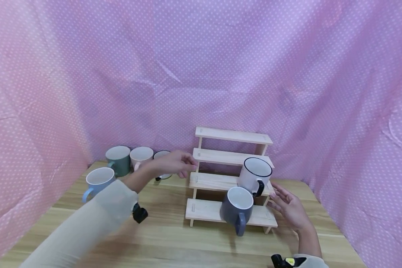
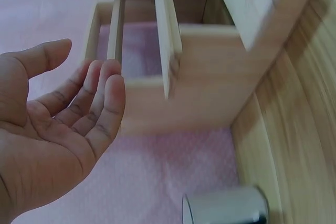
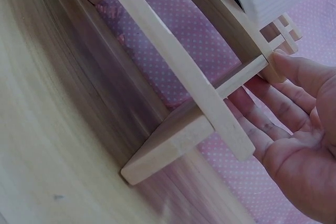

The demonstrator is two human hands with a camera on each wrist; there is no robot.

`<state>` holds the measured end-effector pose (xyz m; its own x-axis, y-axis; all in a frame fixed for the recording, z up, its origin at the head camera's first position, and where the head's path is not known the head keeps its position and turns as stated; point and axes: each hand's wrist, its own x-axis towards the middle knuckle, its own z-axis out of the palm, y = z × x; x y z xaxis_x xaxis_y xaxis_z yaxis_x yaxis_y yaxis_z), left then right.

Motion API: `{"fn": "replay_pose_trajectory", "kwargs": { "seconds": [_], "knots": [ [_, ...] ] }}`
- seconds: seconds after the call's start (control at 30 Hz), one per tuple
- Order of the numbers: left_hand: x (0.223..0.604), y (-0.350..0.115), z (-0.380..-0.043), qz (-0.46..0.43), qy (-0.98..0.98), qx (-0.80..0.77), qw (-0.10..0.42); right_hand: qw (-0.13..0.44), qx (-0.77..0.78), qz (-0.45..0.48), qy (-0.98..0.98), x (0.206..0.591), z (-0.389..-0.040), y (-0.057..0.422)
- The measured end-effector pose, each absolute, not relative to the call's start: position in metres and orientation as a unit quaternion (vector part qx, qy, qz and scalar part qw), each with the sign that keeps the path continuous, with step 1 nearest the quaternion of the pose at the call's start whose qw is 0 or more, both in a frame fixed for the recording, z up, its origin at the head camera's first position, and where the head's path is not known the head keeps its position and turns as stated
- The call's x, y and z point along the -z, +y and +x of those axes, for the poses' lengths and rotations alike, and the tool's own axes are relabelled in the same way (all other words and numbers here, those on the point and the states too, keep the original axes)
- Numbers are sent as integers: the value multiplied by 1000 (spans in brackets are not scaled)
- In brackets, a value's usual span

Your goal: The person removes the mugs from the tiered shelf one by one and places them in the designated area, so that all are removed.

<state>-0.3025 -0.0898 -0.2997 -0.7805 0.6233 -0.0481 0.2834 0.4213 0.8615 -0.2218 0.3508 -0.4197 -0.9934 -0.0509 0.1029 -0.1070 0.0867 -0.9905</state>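
Observation:
A pale wooden four-step display rack (image 1: 207,181) stands on the table. At its right end my right hand (image 1: 289,210) grips the frame, thumb on a board's end and fingers behind the side, as the right wrist view shows. Beside the rack's left end is my left hand (image 1: 174,163), fingers loosely bent and holding nothing; whether its fingertips touch the wood I cannot tell. A white mug with black rim and handle (image 1: 248,178) sits on the second step from the bottom. Below it, on the lowest step, is a dark grey mug (image 1: 231,210), its handle toward me.
At the back left of the wooden table (image 1: 174,238) stand a green mug (image 1: 122,165), a pale pink mug (image 1: 137,160) and a black-rimmed mug (image 1: 160,153), partly behind my left hand. A light blue mug (image 1: 102,186) is nearer. Pink dotted cloth (image 1: 221,74) surrounds the table.

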Motion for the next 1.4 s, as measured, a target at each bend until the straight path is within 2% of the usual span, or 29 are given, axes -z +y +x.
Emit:
{"fn": "replay_pose_trajectory", "kwargs": {
  "seconds": [0.47,0.93,1.4],
  "knots": [
    [307,-13,-290,337,786,-475,208,28,-658,60,-750,416,-221,350],
    [300,36,-278,331,743,-533,234,25,-675,72,-734,418,-222,351],
    [306,69,-270,313,702,-569,292,14,-669,91,-738,420,-221,354]
  ]
}}
